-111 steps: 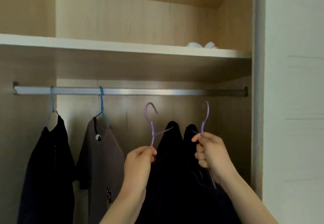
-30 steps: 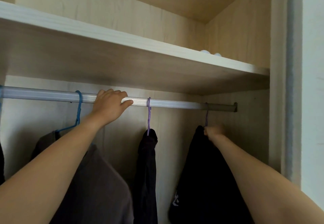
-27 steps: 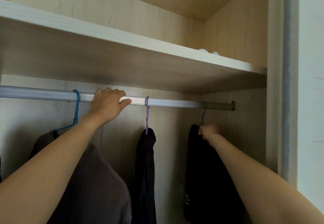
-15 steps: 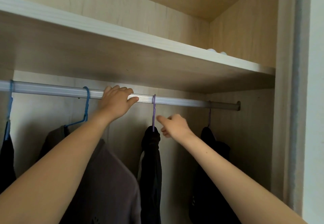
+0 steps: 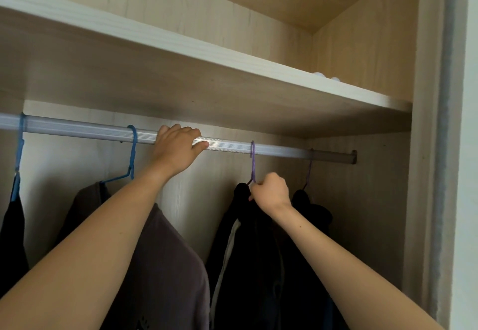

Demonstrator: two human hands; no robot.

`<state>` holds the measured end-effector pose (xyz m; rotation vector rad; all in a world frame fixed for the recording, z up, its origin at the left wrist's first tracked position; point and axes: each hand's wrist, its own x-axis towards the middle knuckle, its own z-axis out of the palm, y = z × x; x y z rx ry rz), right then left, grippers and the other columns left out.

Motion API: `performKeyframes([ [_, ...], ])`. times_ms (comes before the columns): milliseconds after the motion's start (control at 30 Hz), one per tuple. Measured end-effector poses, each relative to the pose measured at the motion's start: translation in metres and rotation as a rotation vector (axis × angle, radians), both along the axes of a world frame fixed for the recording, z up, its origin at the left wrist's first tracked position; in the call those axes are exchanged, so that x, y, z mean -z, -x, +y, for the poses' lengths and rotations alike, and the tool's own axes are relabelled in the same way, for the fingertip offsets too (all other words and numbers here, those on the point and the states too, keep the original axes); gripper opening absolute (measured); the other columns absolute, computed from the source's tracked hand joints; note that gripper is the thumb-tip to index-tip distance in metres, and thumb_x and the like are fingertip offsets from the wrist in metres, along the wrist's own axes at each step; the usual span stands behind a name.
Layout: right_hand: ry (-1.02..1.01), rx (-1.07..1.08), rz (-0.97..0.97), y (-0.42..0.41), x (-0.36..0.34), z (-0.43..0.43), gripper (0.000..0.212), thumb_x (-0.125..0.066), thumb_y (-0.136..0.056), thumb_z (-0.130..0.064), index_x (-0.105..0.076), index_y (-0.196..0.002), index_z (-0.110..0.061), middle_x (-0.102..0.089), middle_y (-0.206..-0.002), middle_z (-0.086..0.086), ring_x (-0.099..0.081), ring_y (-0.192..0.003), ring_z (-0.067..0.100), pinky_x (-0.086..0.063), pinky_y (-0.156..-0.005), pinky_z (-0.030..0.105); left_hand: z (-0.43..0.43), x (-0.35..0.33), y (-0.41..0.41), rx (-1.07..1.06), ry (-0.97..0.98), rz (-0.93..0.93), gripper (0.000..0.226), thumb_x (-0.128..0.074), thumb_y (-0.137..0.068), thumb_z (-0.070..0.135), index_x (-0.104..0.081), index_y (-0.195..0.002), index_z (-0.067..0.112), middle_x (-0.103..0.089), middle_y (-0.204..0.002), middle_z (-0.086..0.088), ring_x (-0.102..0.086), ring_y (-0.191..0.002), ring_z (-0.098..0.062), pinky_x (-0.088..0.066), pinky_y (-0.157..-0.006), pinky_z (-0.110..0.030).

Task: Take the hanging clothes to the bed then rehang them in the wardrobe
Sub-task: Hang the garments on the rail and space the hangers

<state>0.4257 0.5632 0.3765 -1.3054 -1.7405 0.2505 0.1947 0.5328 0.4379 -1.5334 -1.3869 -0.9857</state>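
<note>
A silver rail (image 5: pixel 77 129) crosses the wardrobe. My left hand (image 5: pixel 176 150) grips the rail between a blue hanger (image 5: pixel 132 153) and a purple hanger (image 5: pixel 253 163). My right hand (image 5: pixel 270 192) pinches the purple hanger's neck just above a black garment (image 5: pixel 245 252) hanging from it. A second purple hanger (image 5: pixel 308 172) carries another black garment (image 5: pixel 316 216) at the rail's right end. A brown-grey shirt (image 5: pixel 168 265) hangs on the blue hanger. At the far left another blue hanger (image 5: pixel 19 148) holds a dark garment (image 5: pixel 11 226).
A wooden shelf (image 5: pixel 207 55) runs just above the rail, with small white items (image 5: pixel 326 76) near its right end. The wardrobe's side panel (image 5: pixel 424 148) and a white wall (image 5: pixel 469 148) close the right side.
Both purple hangers went from my hands onto the rail. My right hand left the far-right hanger and moved left to pinch the middle purple hanger. My left hand stayed on the rail.
</note>
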Motion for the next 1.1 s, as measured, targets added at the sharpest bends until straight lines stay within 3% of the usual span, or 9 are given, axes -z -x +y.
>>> performKeyframes([
  [233, 0.007, 0.043, 0.031, -0.021, 0.001, 0.008, 0.029, -0.052, -0.082, -0.022, -0.069, -0.065, -0.005, -0.073, -0.072, 0.008, -0.07, -0.072, 0.027, -0.057, -0.065, 0.031, -0.001, 0.0, 0.0, 0.012, -0.006, -0.004, 0.035, -0.045, -0.096, 0.046, -0.067, -0.099, 0.019, -0.068, -0.093, -0.001, -0.054, -0.09, -0.024, -0.014, -0.073, -0.029],
  [367, -0.016, 0.073, -0.122, -0.019, -0.008, -0.004, 0.03, -0.052, -0.088, -0.02, -0.056, -0.063, -0.005, -0.063, -0.07, 0.008, -0.062, -0.068, 0.028, -0.048, -0.057, 0.029, -0.002, 0.001, 0.0, 0.006, 0.002, -0.014, 0.036, -0.044, -0.096, 0.046, -0.067, -0.1, 0.019, -0.068, -0.094, -0.001, -0.053, -0.089, -0.022, -0.015, -0.074, -0.029],
  [467, -0.262, 0.095, -0.232, -0.011, -0.024, -0.017, 0.02, -0.049, -0.092, -0.019, -0.058, -0.085, -0.003, -0.064, -0.092, 0.018, -0.062, -0.085, 0.036, -0.047, -0.069, 0.034, -0.005, -0.002, -0.004, 0.013, 0.08, -0.063, 0.034, -0.044, -0.096, 0.045, -0.065, -0.103, 0.021, -0.066, -0.099, 0.001, -0.052, -0.096, -0.022, -0.019, -0.078, -0.03],
  [567, -0.48, -0.055, -0.216, 0.003, -0.039, -0.02, 0.036, -0.052, -0.092, -0.022, -0.057, -0.122, -0.003, -0.059, -0.118, 0.016, -0.057, -0.108, 0.035, -0.045, -0.087, 0.035, -0.017, -0.006, -0.008, 0.117, 0.13, -0.156, 0.026, -0.052, -0.093, 0.036, -0.064, -0.112, 0.021, -0.062, -0.112, -0.001, -0.05, -0.109, -0.025, -0.026, -0.085, -0.032],
  [767, -0.501, -0.243, -0.286, 0.029, -0.067, -0.003, 0.05, -0.052, -0.094, -0.036, -0.049, -0.139, -0.014, -0.052, -0.138, 0.009, -0.046, -0.129, 0.03, -0.038, -0.107, 0.046, -0.074, 0.019, -0.01, 0.08, -0.14, -0.248, 0.032, -0.062, -0.081, 0.015, -0.06, -0.112, 0.007, -0.056, -0.112, -0.012, -0.049, -0.106, -0.032, -0.039, -0.09, -0.037],
  [867, -0.485, -0.303, -0.359, 0.04, -0.072, 0.01, 0.046, -0.05, -0.097, -0.038, -0.056, -0.135, -0.014, -0.058, -0.133, 0.011, -0.051, -0.125, 0.03, -0.039, -0.103, 0.035, -0.099, 0.043, -0.005, -0.101, -0.172, -0.39, 0.044, -0.065, -0.075, 0.014, -0.053, -0.116, 0.003, -0.051, -0.115, -0.016, -0.045, -0.109, -0.034, -0.038, -0.093, -0.039],
  [933, -0.506, -0.332, -0.383, 0.043, -0.072, 0.02, 0.039, -0.048, -0.097, -0.041, -0.064, -0.123, -0.016, -0.066, -0.119, 0.013, -0.058, -0.113, 0.032, -0.043, -0.088, 0.033, -0.111, 0.06, -0.003, -0.167, -0.066, -0.528, 0.053, -0.067, -0.074, 0.016, -0.047, -0.121, 0.0, -0.046, -0.121, -0.019, -0.04, -0.115, -0.036, -0.034, -0.098, -0.038],
  [1000, -0.533, -0.384, -0.337, 0.045, -0.071, 0.027, 0.035, -0.047, -0.096, -0.044, -0.069, -0.107, -0.02, -0.069, -0.105, 0.013, -0.063, -0.101, 0.033, -0.045, -0.079, 0.034, -0.118, 0.074, 0.0, -0.175, 0.077, -0.666, 0.06, -0.068, -0.076, 0.018, -0.042, -0.126, -0.002, -0.042, -0.127, -0.02, -0.039, -0.12, -0.035, -0.033, -0.102, -0.036],
  [1100, -0.581, -0.405, -0.281, 0.047, -0.066, 0.036, 0.03, -0.052, -0.096, -0.035, -0.071, -0.107, -0.015, -0.07, -0.103, 0.017, -0.064, -0.098, 0.035, -0.046, -0.078, 0.038, -0.124, 0.085, 0.004, -0.07, 0.173, -0.83, 0.061, -0.067, -0.079, 0.023, -0.042, -0.13, 0.0, -0.044, -0.132, -0.018, -0.049, -0.118, -0.035, -0.044, -0.099, -0.037],
])
